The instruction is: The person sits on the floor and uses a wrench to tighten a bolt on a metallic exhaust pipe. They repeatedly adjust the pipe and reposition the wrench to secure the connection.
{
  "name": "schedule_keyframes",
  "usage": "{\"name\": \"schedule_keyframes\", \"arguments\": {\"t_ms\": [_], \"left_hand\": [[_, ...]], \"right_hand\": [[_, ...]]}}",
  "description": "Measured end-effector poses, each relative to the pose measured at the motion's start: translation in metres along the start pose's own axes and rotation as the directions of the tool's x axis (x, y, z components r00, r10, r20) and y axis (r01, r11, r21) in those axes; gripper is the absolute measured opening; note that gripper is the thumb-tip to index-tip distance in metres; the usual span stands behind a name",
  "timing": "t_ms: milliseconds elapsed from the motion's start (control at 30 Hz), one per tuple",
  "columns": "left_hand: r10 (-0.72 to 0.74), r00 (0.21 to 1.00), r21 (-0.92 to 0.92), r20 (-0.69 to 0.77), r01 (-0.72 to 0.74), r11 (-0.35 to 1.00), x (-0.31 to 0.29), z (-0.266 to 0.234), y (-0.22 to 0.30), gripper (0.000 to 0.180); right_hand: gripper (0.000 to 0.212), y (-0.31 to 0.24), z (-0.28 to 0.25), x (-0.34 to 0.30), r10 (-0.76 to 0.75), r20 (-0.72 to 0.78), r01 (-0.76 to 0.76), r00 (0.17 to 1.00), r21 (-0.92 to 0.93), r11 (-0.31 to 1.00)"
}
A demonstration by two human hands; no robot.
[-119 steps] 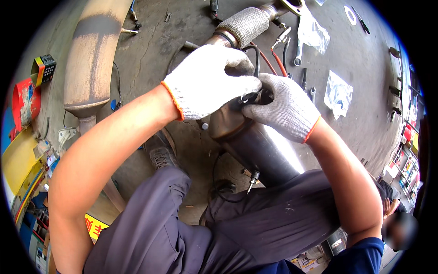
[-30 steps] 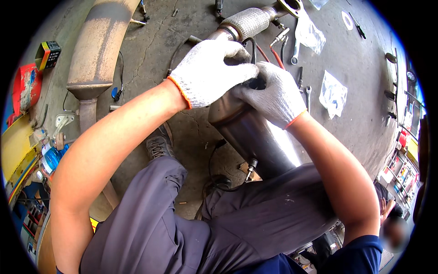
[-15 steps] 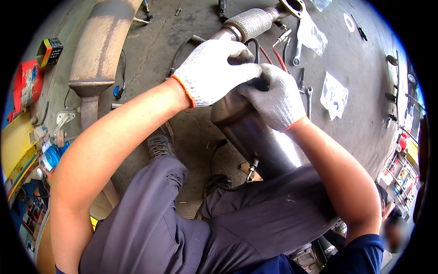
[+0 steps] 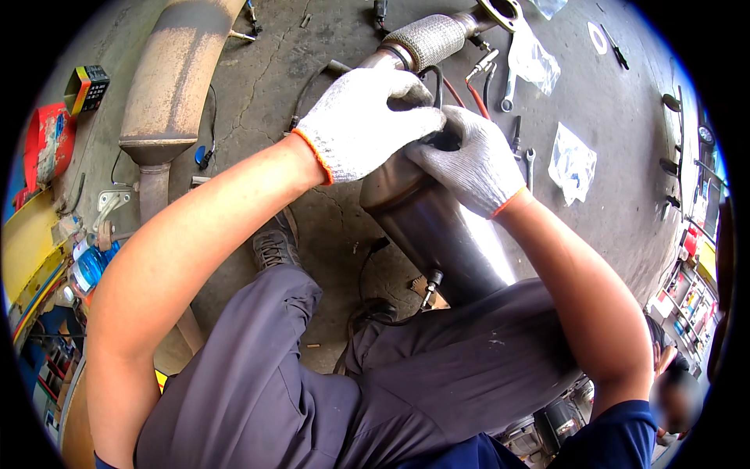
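Observation:
A shiny metal exhaust canister point(image 4: 461, 238) slants across the floor against my legs, with a braided flex pipe point(image 4: 426, 41) beyond its far end. Both my hands, in white knit gloves, meet over the canister's far cone. My left hand point(image 4: 367, 121) is closed, thumb and fingers pinching where a black cable point(image 4: 437, 82) runs down between the gloves. Opposite it, my right hand point(image 4: 473, 156) curls with thumb and fingers round a spot on the cone; what lies inside is hidden. Lower on the canister, a sensor with a wire point(image 4: 431, 288) sticks out of its side.
A rusty exhaust canister point(image 4: 168, 86) lies at the left. Wrenches point(image 4: 531, 168), clear plastic bags point(image 4: 573, 164) and a sensor with a red lead point(image 4: 480, 66) lie at the right. A small black box point(image 4: 87, 87) and a blue bottle point(image 4: 90, 270) are far left. Another person is at the lower right.
My right hand has turned slightly, its wrist shifting a little. My left hand stays almost in place, and the canister has not visibly moved.

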State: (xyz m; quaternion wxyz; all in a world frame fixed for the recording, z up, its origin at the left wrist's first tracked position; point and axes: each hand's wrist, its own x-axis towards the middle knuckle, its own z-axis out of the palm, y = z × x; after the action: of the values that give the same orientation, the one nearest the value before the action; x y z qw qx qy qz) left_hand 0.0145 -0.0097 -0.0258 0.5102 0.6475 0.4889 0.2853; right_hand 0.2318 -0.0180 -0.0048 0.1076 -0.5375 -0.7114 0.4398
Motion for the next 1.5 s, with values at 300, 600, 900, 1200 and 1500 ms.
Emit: {"name": "schedule_keyframes", "arguments": {"t_ms": [300, 600, 900, 1200, 1500], "left_hand": [[0.017, 1.000, 0.020, -0.024, -0.017, 1.000, -0.002, 0.000, -0.004, 0.029], [0.009, 1.000, 0.003, -0.008, -0.009, 1.000, -0.001, -0.001, -0.002, 0.027], [0.017, 1.000, -0.005, 0.000, -0.017, 1.000, 0.000, 0.000, -0.002, 0.028], [0.037, 0.999, 0.022, -0.014, -0.037, 0.999, -0.001, 0.000, -0.002, 0.030], [-0.016, 0.999, 0.010, 0.028, 0.016, 1.000, 0.000, -0.002, -0.002, 0.029]], "right_hand": [[0.042, -0.012, -0.002, -0.002, 0.001, -0.020, -0.004, 1.000, -0.128, 0.992], [0.038, 0.000, -0.002, 0.000, -0.024, 0.027, 0.024, 0.999, -0.009, 1.000], [0.043, 0.006, 0.006, -0.005, -0.081, -0.112, 0.073, 0.990, -0.069, 0.995], [0.043, 0.004, 0.006, -0.002, -0.045, -0.053, 0.044, 0.998, -0.011, 0.999], [0.042, 0.002, 0.000, -0.004, -0.046, -0.022, 0.046, 0.999, -0.002, 0.999]]}}
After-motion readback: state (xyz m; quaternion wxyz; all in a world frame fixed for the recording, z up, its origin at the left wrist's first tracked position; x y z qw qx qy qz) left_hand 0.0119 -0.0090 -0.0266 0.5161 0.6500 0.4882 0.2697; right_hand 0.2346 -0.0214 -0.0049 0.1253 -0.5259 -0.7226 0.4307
